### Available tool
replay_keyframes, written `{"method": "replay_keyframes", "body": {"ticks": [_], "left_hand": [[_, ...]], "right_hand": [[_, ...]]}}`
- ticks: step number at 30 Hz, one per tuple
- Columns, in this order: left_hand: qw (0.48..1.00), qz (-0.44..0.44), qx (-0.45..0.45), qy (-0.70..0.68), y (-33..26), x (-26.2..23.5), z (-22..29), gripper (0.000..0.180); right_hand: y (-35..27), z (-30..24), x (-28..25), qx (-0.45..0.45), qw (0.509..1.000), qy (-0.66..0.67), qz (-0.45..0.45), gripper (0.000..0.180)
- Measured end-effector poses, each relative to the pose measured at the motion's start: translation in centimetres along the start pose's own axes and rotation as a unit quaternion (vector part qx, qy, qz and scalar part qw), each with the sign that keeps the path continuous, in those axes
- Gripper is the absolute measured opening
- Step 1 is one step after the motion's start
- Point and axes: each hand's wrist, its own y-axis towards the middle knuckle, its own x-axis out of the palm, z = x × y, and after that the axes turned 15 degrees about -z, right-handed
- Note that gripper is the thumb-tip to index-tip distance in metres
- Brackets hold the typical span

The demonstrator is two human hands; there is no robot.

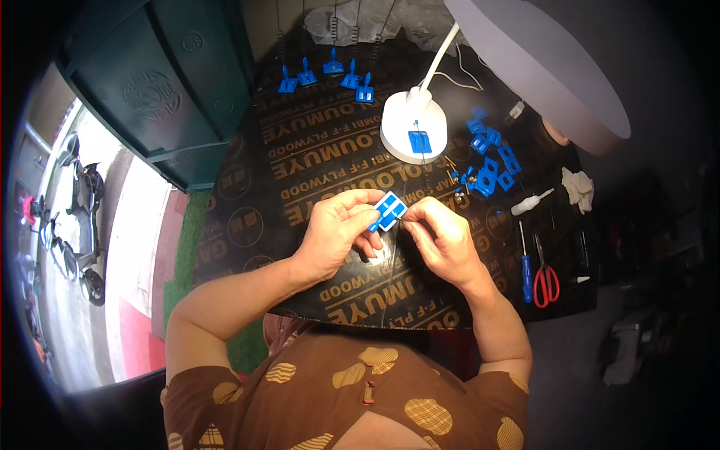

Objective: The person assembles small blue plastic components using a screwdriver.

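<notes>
Over the middle of the table, my left hand [335,229] pinches a small flat blue plastic piece with white edges [391,211] between thumb and fingers. The piece is tilted. My right hand [444,238] is closed at its right edge, thumb and forefinger pressed together. What those fingers hold is too small to make out; a thin dark line shows near them. Just beyond, a white lamp base [392,142] carries another blue plastic piece [420,142], with a thin dark strand hanging toward my hands.
Several blue pieces on coiled cords [333,66] lie at the back. To the right are loose blue parts [487,176], small metal bits [459,192], a white bottle [526,204], crumpled tissue [577,187], a blue-handled screwdriver [526,279] and red-handled scissors [547,286]. The lamp shade [555,67] overhangs the right.
</notes>
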Motion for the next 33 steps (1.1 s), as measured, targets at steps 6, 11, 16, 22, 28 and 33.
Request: {"method": "replay_keyframes", "body": {"ticks": [6, 11, 16, 22, 28, 33], "left_hand": [[1.0, 0.002, 0.012, 0.019, -0.1, 0.4, -0.1, 0.037], [0.998, -0.037, 0.005, -0.048, -0.3, 0.2, -0.6, 0.039], [0.991, -0.037, -0.017, -0.129, 0.1, 0.1, -0.4, 0.04], [0.995, -0.032, -0.012, -0.094, 0.1, -0.3, -0.4, 0.037], [1.0, -0.027, -0.009, 0.009, 0.1, 0.1, -0.3, 0.035], [0.999, -0.03, -0.016, -0.032, 0.0, 0.0, -0.5, 0.036]], "right_hand": [[-0.2, 0.1, -0.2, 0.031, 0.999, 0.029, -0.005, 0.01], [-0.1, 0.3, -0.2, 0.034, 0.999, 0.026, 0.012, 0.009], [0.0, 0.9, 0.2, 0.04, 0.999, 0.022, 0.01, 0.008], [0.0, 0.8, 0.3, 0.049, 0.998, 0.041, 0.008, 0.007], [0.0, 0.9, 0.8, 0.052, 0.996, 0.069, 0.013, 0.007], [-0.1, 0.9, 0.8, 0.055, 0.995, 0.079, 0.016, 0.007]]}}
